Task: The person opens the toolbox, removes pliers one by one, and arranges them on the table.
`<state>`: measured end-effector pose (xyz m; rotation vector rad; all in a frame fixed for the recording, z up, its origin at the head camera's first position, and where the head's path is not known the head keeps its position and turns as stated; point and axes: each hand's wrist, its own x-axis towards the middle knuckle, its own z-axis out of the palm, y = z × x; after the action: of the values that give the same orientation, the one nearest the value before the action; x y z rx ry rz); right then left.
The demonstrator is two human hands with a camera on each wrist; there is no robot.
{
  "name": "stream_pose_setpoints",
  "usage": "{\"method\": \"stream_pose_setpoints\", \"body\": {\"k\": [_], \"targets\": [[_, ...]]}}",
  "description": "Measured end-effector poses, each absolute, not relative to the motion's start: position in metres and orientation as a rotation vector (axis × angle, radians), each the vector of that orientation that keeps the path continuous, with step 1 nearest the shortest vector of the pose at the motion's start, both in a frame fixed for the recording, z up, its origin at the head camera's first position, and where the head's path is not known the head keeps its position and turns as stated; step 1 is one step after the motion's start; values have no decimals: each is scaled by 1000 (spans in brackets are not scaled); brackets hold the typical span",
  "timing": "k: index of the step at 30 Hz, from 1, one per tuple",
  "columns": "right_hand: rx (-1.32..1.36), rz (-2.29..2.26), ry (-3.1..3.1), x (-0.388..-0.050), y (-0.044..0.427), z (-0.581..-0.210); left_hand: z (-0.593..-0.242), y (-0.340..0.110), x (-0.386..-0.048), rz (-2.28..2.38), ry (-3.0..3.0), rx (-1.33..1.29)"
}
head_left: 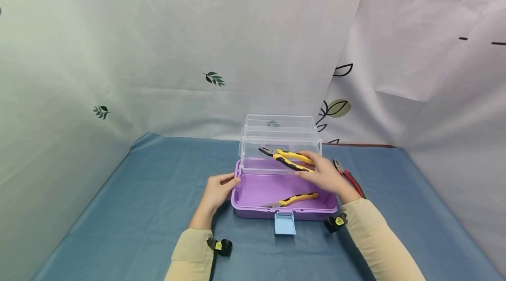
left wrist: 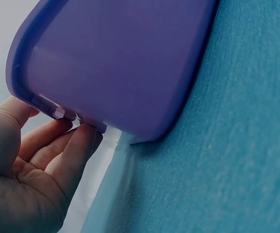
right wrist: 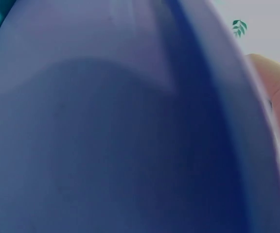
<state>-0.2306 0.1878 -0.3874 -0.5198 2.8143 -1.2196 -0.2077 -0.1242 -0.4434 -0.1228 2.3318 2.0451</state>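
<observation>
Above box (head_left: 253, 189): right hand (head_left: 325, 175) grips yellow pliers (head_left: 290, 155).
Box's left rim: left hand (head_left: 217, 191) pinches it.
Inside: second pliers (head_left: 299, 198).
Right of box: red pliers (head_left: 350, 178).

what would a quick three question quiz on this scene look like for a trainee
1. Multiple choice: what colour are the handles of the pliers in the right hand?
a) green and white
b) yellow and black
c) all blue

2. True or false: the left hand touches the purple box at its side.

3. Fill in the word: in the head view, the red-handled tool lies to the ___ of the box.

Key: 1. b; 2. true; 3. right
</observation>
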Motion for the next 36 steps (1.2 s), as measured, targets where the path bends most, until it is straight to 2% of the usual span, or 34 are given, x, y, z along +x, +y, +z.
{"method": "stream_pose_setpoints", "body": {"k": [36], "targets": [[-456,-1405,2829,-231,189,-394,-444,-124,-208,2047,2326,-128]]}}
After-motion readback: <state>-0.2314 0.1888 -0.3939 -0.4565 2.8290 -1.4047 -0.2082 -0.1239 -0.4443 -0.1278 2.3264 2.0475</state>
